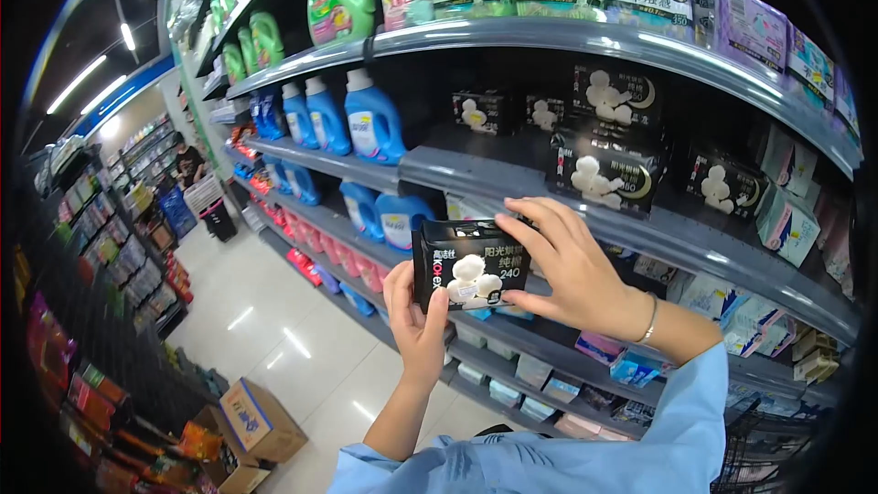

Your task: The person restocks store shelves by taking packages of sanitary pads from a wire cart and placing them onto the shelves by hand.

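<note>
We see a light blue top point(521, 471) with darker, streaky marks point(448, 459) on it. The loose right sleeve point(681, 402) stops short of the wrist. A slim, silvery bracelet point(650, 320) circles the right hand's point(572, 267) wrist; the left hand point(416, 316) is bare.

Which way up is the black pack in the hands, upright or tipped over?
Roughly upright: the black pack's front print reads right way up, between the left hand and right hand.
</note>
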Tool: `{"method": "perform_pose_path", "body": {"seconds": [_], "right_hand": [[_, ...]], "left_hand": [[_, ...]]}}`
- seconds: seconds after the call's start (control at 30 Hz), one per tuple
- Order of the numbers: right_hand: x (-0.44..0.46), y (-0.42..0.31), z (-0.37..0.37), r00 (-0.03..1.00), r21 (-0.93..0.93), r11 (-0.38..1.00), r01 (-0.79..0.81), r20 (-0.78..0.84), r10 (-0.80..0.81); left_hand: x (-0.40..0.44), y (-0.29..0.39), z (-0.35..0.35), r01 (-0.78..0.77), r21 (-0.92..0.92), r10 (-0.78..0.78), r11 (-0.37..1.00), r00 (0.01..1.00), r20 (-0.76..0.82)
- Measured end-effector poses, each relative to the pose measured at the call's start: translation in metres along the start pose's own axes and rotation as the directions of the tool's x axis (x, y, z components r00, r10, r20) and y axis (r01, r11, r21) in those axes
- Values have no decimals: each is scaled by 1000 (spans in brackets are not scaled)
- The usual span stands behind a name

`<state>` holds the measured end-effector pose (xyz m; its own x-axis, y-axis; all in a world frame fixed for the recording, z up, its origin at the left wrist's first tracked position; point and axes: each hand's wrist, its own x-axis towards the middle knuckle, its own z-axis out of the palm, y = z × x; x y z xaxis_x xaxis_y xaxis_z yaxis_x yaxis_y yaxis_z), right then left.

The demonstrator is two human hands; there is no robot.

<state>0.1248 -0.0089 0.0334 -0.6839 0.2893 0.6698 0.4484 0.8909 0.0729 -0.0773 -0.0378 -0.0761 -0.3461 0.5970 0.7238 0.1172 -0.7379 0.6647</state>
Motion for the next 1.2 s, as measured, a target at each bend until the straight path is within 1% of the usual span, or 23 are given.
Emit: {"method": "perform_pose_path", "body": {"seconds": [0.07,0.13,0.17,0.2,0.27,0.3,0.33,0.4,0.43,0.47,0.53,0.57,0.6,0.67,0.7,0.73,0.8,0.9,1.0,1.03,1.13,1.17,1.2], "right_hand": [[19,14,-5,998,-53,998,43,56,-40],[38,29,-5,992,2,1000,31,124,-31],[48,37,-4,987,32,999,20,156,-24],[59,45,-3,987,12,999,34,157,-36],[85,60,-5,977,-12,1000,2,215,0],[96,71,-1,982,-42,999,2,190,6],[107,81,1,982,-69,997,-21,185,33],[127,99,4,962,-145,982,-123,223,154],[131,116,13,976,-192,975,-109,168,142],[137,126,16,956,-250,951,-181,181,229],[142,149,27,941,-378,894,-238,137,309],[145,157,32,923,-474,841,-262,132,362],[148,167,32,907,-525,811,-260,156,392],[159,175,38,763,-635,659,-404,163,625],[162,184,42,664,-662,587,-466,177,726],[157,195,47,692,-694,581,-426,164,703],[153,206,53,632,-775,500,-387,172,756],[156,213,60,465,-788,382,-482,139,874],[148,221,61,583,-882,377,-282,155,798],[144,227,61,643,-896,394,-203,182,744],[148,238,69,575,-910,345,-230,159,803],[151,243,73,521,-922,306,-238,145,841],[149,247,76,531,-929,294,-223,137,836]], "left_hand": [[17,-11,12,-65,-7,65,998,998,11],[36,-22,21,-124,-20,124,992,992,16],[46,-30,26,-165,-8,165,986,986,-5],[57,-35,29,-187,-13,186,982,982,-8],[85,-46,36,-231,-22,231,973,973,-12],[99,-55,40,-232,-77,231,970,973,-18],[115,-61,43,-227,-72,227,971,974,-6],[145,-78,49,-221,0,220,975,972,85],[156,-84,50,-228,122,210,966,967,147],[163,-92,53,-262,237,227,936,960,163],[175,-113,56,-346,291,294,892,933,207],[181,-122,56,-394,295,329,870,911,249],[187,-131,55,-457,322,372,829,881,294],[194,-150,51,-514,315,399,798,842,364],[196,-157,48,-523,286,409,803,833,373],[198,-163,47,-549,259,432,794,811,396],[198,-174,41,-591,210,461,779,766,448],[199,-180,38,-606,204,467,769,750,469],[198,-185,40,-629,223,470,745,732,494],[197,-186,40,-634,230,470,738,728,500],[197,-187,40,-655,245,471,715,710,524],[197,-188,39,-657,238,473,715,706,528],[197,-188,38,-655,234,472,718,705,529]]}}
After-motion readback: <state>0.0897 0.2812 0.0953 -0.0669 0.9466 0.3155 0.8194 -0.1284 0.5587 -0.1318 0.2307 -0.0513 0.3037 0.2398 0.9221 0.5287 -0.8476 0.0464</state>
